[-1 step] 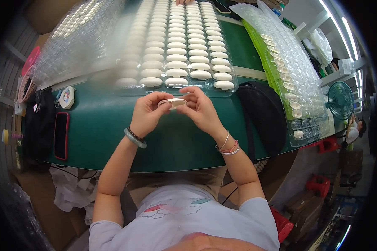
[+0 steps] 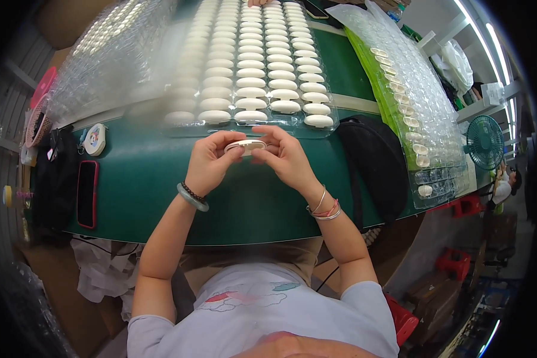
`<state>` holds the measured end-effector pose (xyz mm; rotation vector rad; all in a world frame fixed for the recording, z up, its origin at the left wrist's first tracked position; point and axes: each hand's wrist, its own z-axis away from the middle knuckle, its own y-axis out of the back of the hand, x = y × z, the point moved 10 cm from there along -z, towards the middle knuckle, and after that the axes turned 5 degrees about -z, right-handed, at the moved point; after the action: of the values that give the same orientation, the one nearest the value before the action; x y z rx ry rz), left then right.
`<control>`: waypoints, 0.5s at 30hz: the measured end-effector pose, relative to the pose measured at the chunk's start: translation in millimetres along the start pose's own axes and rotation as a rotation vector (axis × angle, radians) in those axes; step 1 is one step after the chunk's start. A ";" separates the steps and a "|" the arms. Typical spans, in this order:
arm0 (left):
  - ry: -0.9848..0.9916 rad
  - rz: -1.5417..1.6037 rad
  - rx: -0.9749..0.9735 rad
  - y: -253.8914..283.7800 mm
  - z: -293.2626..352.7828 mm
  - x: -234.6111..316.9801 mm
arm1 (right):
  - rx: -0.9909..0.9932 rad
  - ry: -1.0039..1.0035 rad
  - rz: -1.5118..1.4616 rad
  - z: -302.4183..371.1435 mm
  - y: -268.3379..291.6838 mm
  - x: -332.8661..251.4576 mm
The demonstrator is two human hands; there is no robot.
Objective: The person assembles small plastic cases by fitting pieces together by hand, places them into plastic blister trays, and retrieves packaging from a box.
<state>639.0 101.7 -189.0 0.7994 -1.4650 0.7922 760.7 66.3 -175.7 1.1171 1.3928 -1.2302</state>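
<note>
A small white oval case [image 2: 249,145] is held level between my two hands above the green table. My left hand [image 2: 210,156] pinches its left end between thumb and fingers. My right hand [image 2: 288,158] grips the right end, thumb below and fingers curled behind. A thin seam runs along the case's near side; its far side is out of sight. Just beyond my hands lies a clear plastic tray [image 2: 262,127] with rows of similar white oval cases [image 2: 251,103], blurred toward the left.
Stacked clear trays [image 2: 101,77] stand at the far left. A red-edged phone [image 2: 88,194] and a small white pouch [image 2: 95,139] lie left. A black bag [image 2: 373,167] is at right, beside more trays [image 2: 435,119] over green sheeting. Another person's hand [image 2: 261,2] shows at the far edge.
My right fingers have drawn in closer around the right end of the case. The left hand has hardly moved.
</note>
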 end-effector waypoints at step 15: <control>0.153 -0.008 -0.038 -7.5 3.6 -12.9 | 0.005 -0.031 0.308 2.8 -3.5 -0.7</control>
<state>643.9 95.0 -201.9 0.7008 -1.3361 0.7998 757.6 63.2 -174.7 1.2567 1.1440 -1.0244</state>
